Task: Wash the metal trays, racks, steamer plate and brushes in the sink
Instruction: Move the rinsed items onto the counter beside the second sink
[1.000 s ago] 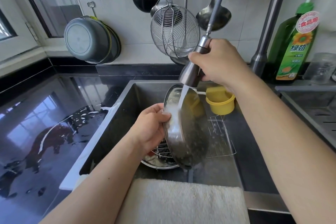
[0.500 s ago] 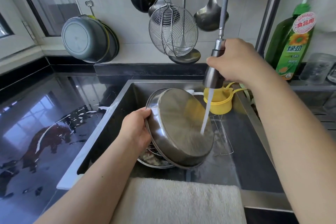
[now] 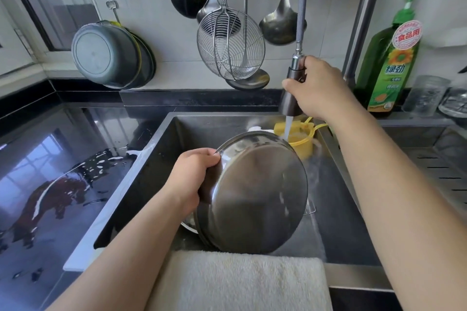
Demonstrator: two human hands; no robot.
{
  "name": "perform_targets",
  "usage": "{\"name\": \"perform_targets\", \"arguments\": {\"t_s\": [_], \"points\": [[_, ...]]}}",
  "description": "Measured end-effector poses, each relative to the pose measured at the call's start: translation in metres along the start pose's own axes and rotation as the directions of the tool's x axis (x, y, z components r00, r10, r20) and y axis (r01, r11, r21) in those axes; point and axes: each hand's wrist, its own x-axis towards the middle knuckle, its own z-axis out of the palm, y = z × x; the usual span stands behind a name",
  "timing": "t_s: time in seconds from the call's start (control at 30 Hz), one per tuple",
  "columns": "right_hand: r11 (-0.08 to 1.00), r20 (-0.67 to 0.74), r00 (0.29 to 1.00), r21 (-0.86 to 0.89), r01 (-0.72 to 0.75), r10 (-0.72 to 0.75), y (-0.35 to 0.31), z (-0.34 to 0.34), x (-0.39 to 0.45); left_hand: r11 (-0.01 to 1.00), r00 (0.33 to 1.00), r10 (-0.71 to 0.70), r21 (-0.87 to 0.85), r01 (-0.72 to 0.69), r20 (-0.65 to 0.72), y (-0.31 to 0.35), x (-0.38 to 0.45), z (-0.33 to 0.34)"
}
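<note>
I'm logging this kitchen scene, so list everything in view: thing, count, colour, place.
round tray: 1, silver, tilted over the sink, underside toward the camera
sink: 1, dark steel, centre
spray head: 1, dark metal, above the sink's back edge, water running
cup: 1, yellow, back of the sink
towel: 1, off-white, over the sink's front edge
counter: 1, black, wet, left
basins: at least 2, grey, hanging on the wall, left
strainer: 1, silver wire, hanging, centre
ladles: several, metal, hanging
soap bottle: 1, green, right of the tap
glass jar: 1, clear, far right
left hand: grips the tray's rim
right hand: holds the spray head
</note>
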Motion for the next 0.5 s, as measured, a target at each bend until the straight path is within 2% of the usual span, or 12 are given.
{"name": "perform_targets", "arguments": {"t_s": [0.13, 0.23, 0.3, 0.37, 0.5], "points": [[0.999, 0.032, 0.999, -0.037, -0.011, 0.012, 0.004, -0.014, 0.0, 0.988, 0.996, 0.081, 0.131, -0.084, 0.03, 0.013, -0.009, -0.001], [0.998, 0.065, 0.998, -0.066, -0.016, 0.02, 0.007, -0.027, -0.001, 0.929, 0.974, 0.225, 0.303, -0.214, -0.002, 0.018, -0.014, -0.002], [1.0, 0.128, 0.991, -0.007, -0.029, 0.03, 0.005, -0.031, -0.003, 0.889, 0.956, 0.294, 0.372, -0.268, -0.013, 0.018, -0.017, 0.001], [0.991, 0.218, 0.975, 0.122, -0.063, 0.035, -0.001, -0.032, -0.005, 0.865, 0.942, 0.336, 0.401, -0.302, -0.016, 0.016, -0.02, 0.005], [0.97, 0.312, 0.95, 0.224, -0.089, 0.015, -0.013, -0.034, -0.01, 0.84, 0.937, 0.348, 0.437, -0.321, 0.018, 0.012, -0.021, 0.009]]}}
